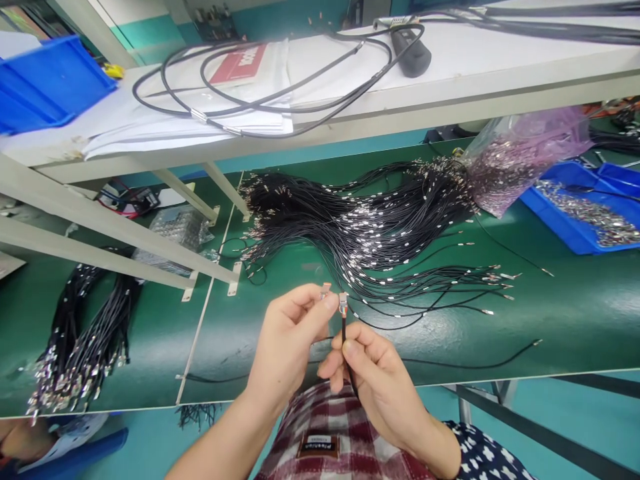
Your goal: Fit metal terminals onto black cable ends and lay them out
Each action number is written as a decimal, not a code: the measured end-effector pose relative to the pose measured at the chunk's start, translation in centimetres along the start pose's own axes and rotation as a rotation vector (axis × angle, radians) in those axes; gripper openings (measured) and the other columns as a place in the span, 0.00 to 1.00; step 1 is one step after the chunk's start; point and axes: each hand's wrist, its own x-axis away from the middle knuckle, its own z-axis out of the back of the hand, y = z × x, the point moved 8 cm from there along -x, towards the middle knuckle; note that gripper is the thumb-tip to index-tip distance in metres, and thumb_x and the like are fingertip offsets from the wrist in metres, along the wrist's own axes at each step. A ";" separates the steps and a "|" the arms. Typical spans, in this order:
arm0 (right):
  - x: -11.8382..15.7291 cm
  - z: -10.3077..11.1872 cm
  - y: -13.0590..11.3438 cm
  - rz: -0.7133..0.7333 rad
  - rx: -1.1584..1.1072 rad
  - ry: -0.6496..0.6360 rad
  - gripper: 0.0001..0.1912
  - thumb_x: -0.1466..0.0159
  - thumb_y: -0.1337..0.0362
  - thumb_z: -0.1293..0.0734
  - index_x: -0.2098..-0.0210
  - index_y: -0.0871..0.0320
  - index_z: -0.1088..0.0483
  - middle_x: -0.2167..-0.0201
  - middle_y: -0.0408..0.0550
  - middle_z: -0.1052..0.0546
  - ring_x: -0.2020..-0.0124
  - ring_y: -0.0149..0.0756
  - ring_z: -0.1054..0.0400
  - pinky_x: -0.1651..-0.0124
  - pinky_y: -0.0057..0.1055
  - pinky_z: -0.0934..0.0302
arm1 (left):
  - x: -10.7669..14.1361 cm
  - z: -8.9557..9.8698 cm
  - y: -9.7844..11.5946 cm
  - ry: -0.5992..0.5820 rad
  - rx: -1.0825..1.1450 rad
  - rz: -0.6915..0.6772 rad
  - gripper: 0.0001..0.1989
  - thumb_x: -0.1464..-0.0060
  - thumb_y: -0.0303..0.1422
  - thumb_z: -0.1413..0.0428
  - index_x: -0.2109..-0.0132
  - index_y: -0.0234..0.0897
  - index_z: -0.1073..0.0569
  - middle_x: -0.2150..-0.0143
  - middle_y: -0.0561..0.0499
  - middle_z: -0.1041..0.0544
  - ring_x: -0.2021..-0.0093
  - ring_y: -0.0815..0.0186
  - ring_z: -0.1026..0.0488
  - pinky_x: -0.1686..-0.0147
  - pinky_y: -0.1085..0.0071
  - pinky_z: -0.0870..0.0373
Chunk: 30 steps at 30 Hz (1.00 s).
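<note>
Gripping small metal terminal (325,289) between closed thumb and forefinger of left hand (295,327). Pinching black cable (344,329) in closed fingers of right hand (375,367); metal connector (343,303) beyond them, beside left thumb tip. Noted large cable bundle (360,223) beyond both hands' fingers, blue tray (554,225) farther right.

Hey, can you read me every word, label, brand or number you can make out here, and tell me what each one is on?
"Pfashion", as best I can read it, on the patch of the checked garment; the smaller line is too small.
Red label on the papers: large white characters, too blurred to quote reliably.
No other text is readable.
</note>
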 end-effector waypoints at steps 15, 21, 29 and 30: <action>0.3 0.0 0.5 -0.013 0.050 -0.043 0.09 0.32 0.59 0.35 0.64 0.59 0.31 0.71 0.49 0.20 0.75 0.29 0.30 0.65 0.28 0.38 | -0.5 0.4 0.4 -0.036 -0.149 -0.015 0.17 0.46 0.38 0.40 0.78 0.35 0.31 0.80 0.58 0.44 0.80 0.74 0.51 0.81 0.75 0.54; 0.3 -0.2 1.1 -0.014 0.041 -0.047 0.08 0.32 0.60 0.35 0.65 0.58 0.31 0.71 0.47 0.20 0.75 0.30 0.30 0.65 0.30 0.38 | -0.3 0.0 0.1 -0.032 -0.131 -0.002 0.17 0.47 0.39 0.39 0.78 0.34 0.31 0.81 0.58 0.46 0.79 0.74 0.52 0.80 0.74 0.55; 2.8 13.7 -12.4 0.369 0.254 0.597 0.07 0.38 0.58 0.31 0.65 0.55 0.27 0.83 0.38 0.37 0.80 0.28 0.41 0.65 0.38 0.41 | -1.0 13.2 1.7 0.383 0.004 -0.130 0.14 0.43 0.39 0.43 0.70 0.32 0.24 0.83 0.58 0.45 0.82 0.76 0.50 0.82 0.77 0.52; 4.5 17.3 -15.1 0.432 0.327 0.768 0.07 0.37 0.59 0.33 0.68 0.55 0.27 0.83 0.39 0.38 0.81 0.27 0.42 0.66 0.41 0.42 | -0.5 17.1 1.5 0.544 -0.004 -0.094 0.16 0.41 0.39 0.45 0.71 0.32 0.25 0.84 0.59 0.46 0.83 0.76 0.51 0.83 0.78 0.53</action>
